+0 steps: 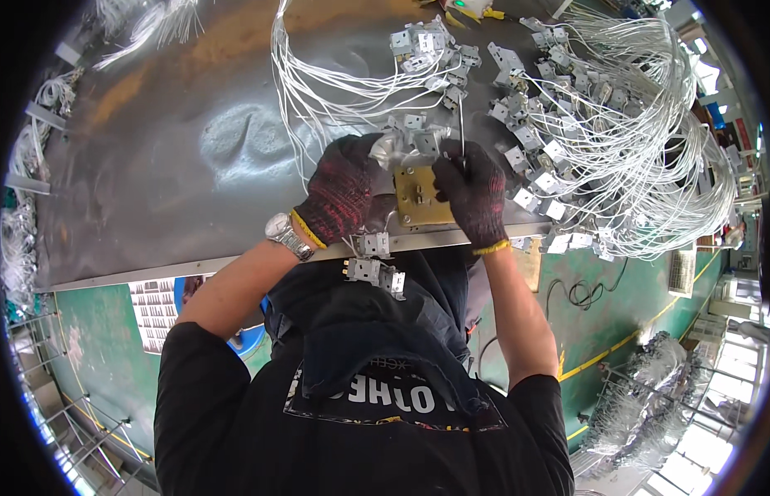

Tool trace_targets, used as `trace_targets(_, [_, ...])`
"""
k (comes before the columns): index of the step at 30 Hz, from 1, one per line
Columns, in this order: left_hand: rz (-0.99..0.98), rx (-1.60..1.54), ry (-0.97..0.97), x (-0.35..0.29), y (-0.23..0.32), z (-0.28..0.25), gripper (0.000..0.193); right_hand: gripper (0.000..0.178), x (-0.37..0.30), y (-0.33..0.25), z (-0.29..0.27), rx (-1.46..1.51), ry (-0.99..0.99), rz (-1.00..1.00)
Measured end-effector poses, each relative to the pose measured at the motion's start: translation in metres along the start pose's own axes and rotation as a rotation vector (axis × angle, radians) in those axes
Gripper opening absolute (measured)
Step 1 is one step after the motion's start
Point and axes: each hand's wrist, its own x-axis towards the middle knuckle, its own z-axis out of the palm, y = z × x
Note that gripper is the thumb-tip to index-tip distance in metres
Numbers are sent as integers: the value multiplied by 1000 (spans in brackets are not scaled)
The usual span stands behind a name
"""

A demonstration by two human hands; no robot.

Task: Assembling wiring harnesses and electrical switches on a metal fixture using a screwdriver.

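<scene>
Both my hands wear dark knit gloves with red flecks and yellow cuffs. My left hand is curled beside a brass-coloured plate fixture at the table's near edge; what its fingers grip is hidden. My right hand is closed at the fixture's right side, gripping a screwdriver-like tool whose thin metal shaft points away from me. Small metal wired parts lie just beyond the fixture. Below my left hand, several similar metal parts hang over the edge on white wires.
A pile of metal parts on white wires covers the table's right side. Another wired bunch lies at the far middle. The grey metal table stretches left. On the green floor are a white crate and a dark cable.
</scene>
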Motion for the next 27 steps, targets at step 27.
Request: trace_targets(27, [-13,194,-114,4,10,-21,53,40,61,35,-30,-642,96,-352])
